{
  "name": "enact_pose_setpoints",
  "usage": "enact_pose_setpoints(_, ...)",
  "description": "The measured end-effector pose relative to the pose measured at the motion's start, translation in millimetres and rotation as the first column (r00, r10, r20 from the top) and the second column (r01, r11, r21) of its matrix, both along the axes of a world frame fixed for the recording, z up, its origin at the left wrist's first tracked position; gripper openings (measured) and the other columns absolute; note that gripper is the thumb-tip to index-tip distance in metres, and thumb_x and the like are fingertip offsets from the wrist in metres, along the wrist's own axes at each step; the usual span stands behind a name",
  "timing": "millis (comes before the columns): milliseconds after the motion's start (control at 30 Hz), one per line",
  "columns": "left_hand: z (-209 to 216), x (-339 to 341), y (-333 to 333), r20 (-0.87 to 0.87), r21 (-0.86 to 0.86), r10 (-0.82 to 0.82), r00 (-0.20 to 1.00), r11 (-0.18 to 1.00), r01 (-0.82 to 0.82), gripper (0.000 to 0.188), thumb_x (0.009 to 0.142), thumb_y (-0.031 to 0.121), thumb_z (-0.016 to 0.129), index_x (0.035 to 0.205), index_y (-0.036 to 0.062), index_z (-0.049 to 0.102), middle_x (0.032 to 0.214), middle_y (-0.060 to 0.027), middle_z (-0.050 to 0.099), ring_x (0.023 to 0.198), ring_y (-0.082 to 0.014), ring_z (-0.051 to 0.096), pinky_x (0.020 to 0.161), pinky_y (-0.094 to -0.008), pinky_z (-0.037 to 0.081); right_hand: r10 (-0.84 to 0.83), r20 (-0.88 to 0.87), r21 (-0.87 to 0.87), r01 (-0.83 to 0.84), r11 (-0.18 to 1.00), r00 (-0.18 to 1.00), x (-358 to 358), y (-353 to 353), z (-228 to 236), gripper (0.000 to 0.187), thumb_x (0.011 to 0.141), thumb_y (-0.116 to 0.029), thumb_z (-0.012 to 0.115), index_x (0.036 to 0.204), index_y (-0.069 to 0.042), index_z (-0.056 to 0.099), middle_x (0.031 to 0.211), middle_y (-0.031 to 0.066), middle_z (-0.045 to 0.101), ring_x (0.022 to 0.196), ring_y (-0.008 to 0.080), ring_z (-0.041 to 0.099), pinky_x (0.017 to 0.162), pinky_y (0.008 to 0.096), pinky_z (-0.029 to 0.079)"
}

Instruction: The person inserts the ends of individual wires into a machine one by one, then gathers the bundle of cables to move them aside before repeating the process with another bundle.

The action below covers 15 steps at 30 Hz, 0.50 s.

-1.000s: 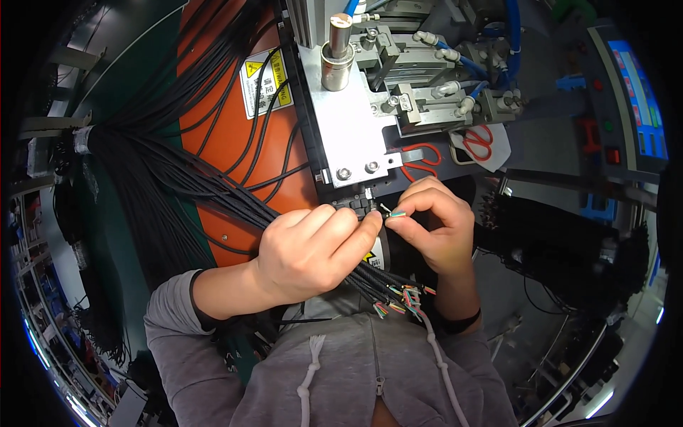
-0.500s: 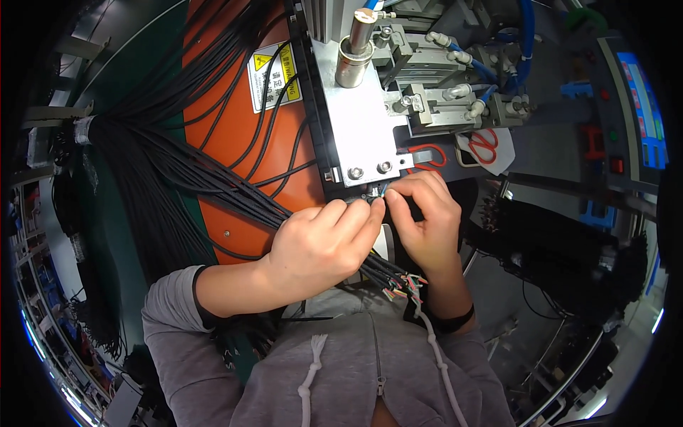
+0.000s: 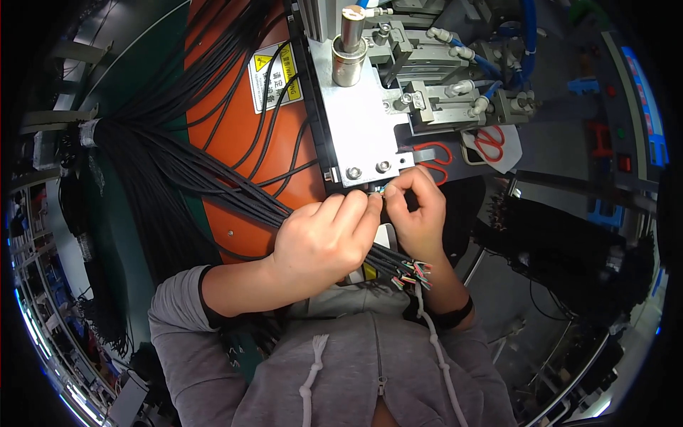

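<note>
As the head view looks down, the right hand (image 3: 418, 219) brings thumb and forefinger together on thin coloured wire ends (image 3: 381, 190), which sit just below the front edge of a flat, shiny silver metal plate (image 3: 353, 128). Beside it, the left hand (image 3: 324, 235) is curled with its forefinger tip at the same spot; its thumb is hidden, so I cannot tell what it grips. A sheaf of slim, round black cables (image 3: 245, 196) passes under the left hand, its frayed multicoloured tips (image 3: 413, 275) near the right wrist. Smooth orange-red panelling (image 3: 288, 181) lies behind the cables; scissors with glossy red loop handles (image 3: 442, 153) rest beside the plate.
</note>
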<state>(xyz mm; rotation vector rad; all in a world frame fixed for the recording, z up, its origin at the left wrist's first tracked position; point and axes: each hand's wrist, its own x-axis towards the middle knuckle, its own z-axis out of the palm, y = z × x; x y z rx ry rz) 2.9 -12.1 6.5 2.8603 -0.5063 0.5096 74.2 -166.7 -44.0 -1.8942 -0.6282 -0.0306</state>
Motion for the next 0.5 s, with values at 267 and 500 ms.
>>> enact_pose_setpoints(267,2,0,5,0.036,-0.047,0.027,0.999,0.999,-0.025,0.018,0.073,0.008,0.064,0.091,0.0027,0.066,0.074,-0.0006,0.05,0.062,-0.0101,0.054,0.051,-0.0227,0.04,-0.051,-0.257,0.03,0.06,0.998,0.965,-6,1,-3,0.007,0.085,-0.003,0.061,0.081,-0.001,0.056,0.068,0.0053,0.051,0.065,0.0112,0.05,0.06,0.0272,0.041)
enact_pose_setpoints(500,12,-12,1,-0.115,0.131,0.134,0.984,0.984,-0.119,0.02,0.074,0.01,0.067,0.094,0.0047,0.067,0.077,-0.0005,0.055,0.063,-0.0123,0.058,0.053,-0.0253,0.043,0.153,-0.468,0.338,0.017,0.941,0.87,4,-19,3,0.01,0.083,-0.003,0.07,0.083,-0.002,0.059,0.072,0.0027,0.057,0.07,0.01,0.053,0.061,0.0249,0.042)
